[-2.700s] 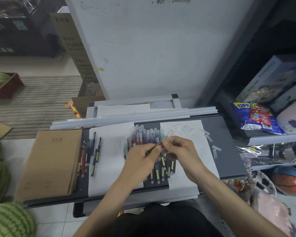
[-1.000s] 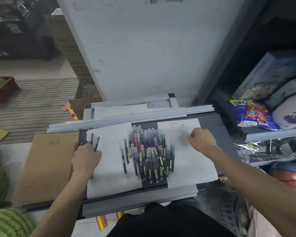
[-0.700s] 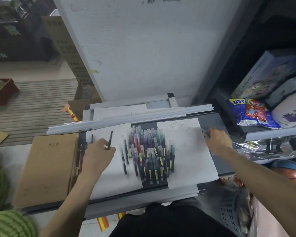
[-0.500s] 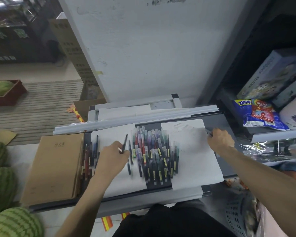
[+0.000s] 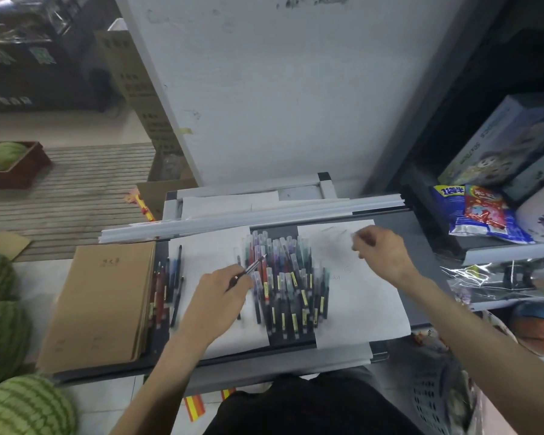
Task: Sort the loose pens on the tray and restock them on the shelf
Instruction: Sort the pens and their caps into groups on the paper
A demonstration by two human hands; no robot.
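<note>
A pile of loose capped pens (image 5: 285, 277) lies across the middle of the grey tray (image 5: 420, 246), partly on two white paper sheets (image 5: 358, 296). A smaller row of pens (image 5: 167, 284) lies at the left sheet's edge. My left hand (image 5: 217, 296) is shut on one uncapped dark pen (image 5: 254, 265), whose tip points up and right over the pile's left side. My right hand (image 5: 382, 255) hovers over the right sheet. Its fingers pinch something small and pale that looks like a clear pen cap (image 5: 355, 236), though it is blurred.
A stack of brown notebooks (image 5: 101, 302) fills the tray's left end. White rails (image 5: 252, 218) run along its far edge. The shelf (image 5: 512, 252) at right holds snack bags (image 5: 474, 211) and boxes. Watermelons (image 5: 0, 334) sit at left and a basketball (image 5: 537, 328) low right.
My left hand picked a dark pen from the left row and carried it right to the pile. My right hand reached to the tray's right side and has drawn back inward, pinched.
</note>
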